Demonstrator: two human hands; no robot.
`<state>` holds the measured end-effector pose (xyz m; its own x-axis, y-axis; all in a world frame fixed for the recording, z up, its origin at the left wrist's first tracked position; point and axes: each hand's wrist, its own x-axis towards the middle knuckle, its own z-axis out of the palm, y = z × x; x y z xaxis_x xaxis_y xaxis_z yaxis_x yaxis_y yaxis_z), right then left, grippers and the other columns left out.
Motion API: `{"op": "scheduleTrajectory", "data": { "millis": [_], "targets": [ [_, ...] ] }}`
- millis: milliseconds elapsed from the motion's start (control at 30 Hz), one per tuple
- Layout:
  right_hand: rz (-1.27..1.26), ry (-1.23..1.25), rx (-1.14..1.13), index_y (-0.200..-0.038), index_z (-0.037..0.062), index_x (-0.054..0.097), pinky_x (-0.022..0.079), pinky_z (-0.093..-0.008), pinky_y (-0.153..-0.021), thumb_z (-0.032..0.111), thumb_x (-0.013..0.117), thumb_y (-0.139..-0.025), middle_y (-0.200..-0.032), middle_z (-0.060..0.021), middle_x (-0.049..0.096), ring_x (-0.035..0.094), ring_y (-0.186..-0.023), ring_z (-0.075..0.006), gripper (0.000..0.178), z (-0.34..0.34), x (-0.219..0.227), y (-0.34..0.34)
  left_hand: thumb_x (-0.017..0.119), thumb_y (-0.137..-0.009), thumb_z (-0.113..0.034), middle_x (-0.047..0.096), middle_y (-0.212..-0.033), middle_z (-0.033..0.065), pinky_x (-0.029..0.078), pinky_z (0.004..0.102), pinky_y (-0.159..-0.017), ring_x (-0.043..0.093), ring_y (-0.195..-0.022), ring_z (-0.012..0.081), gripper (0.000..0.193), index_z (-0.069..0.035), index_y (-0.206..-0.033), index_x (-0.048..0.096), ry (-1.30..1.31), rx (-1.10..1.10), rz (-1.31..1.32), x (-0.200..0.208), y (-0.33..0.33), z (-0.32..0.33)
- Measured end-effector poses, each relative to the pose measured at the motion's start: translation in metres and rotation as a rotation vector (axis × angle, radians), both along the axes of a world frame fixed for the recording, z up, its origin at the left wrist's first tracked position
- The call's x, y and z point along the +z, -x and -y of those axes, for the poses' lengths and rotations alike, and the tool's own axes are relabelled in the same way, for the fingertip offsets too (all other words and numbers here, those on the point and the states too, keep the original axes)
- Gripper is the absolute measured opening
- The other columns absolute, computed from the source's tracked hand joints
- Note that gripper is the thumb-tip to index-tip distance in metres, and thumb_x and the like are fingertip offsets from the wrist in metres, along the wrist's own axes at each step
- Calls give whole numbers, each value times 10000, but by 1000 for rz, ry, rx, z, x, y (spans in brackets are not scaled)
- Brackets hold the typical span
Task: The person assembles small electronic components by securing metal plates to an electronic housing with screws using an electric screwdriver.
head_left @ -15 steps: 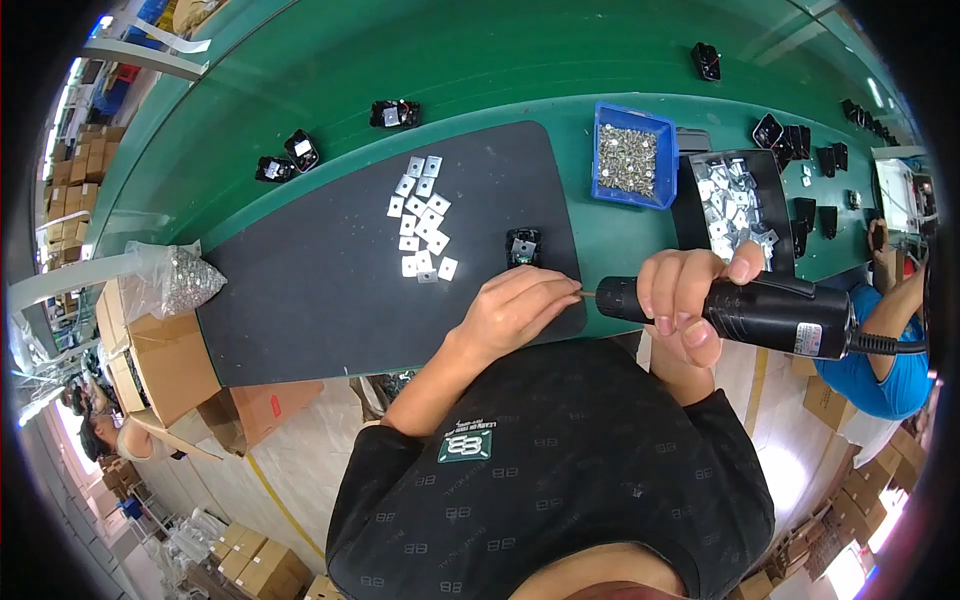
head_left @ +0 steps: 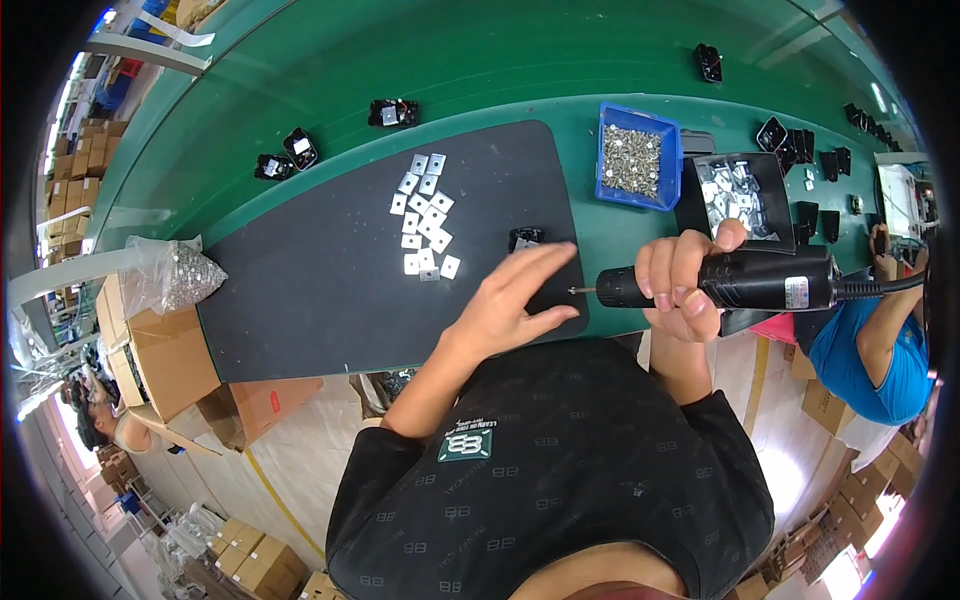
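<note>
My right hand wraps round a black corded electric screwdriver, held level with its bit pointing left. On the bit's tip sits a small screw. My left hand is just left of that tip, thumb and fingers apart, holding nothing. Beyond its fingers, a small black plastic housing lies on the black mat, partly hidden by the hand. Several square metal plates with a hole lie loosely grouped on the mat, farther left.
A blue bin of screws stands beyond the screwdriver, beside a black tray of metal pieces. More black housings lie along the green bench. At left are a bag of small metal parts and a cardboard box. A co-worker in blue is at right.
My left fingers have come off the bit's tip and spread, showing the screw there. The screwdriver has risen slightly in the picture, its rear end shifting left.
</note>
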<state>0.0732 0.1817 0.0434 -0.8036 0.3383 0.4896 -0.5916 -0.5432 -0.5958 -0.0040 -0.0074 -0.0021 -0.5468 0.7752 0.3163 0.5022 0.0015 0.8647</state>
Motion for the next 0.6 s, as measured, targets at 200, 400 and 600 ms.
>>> {"op": "scheduleTrajectory", "data": {
  "millis": [200, 400, 600],
  "targets": [
    [18, -21, -49, -1290, 133, 362, 404, -274, -576, 94, 655, -817, -697, 18, 461, 473, -559, -103, 558, 2, -3, 1, 841, -610, -200, 404, -1438, 126, 292, 456, -1076, 349, -1345, 331, 950, -52, -1414, 358, 498, 50, -290, -11, 26, 22],
    [54, 31, -74, -1275, 100, 336, 433, -301, -570, 58, 672, -806, -684, -15, 473, 497, -559, -138, 579, 10, -1, 3, 856, -578, -174, 477, -1383, 131, 307, 459, -1079, 414, -1317, 298, 919, -69, -1377, 414, 375, 12, -283, -28, 28, 20],
    [119, -84, -258, -1243, 85, 344, 437, -303, -565, 35, 663, -808, -662, -19, 472, 495, -546, -141, 542, 14, -1, 3, 794, -665, -239, 519, -1246, 192, 396, 451, -1014, 509, -1158, 353, 820, -15, -1360, 420, 255, -66, -208, -11, 15, 8]
  ]
}}
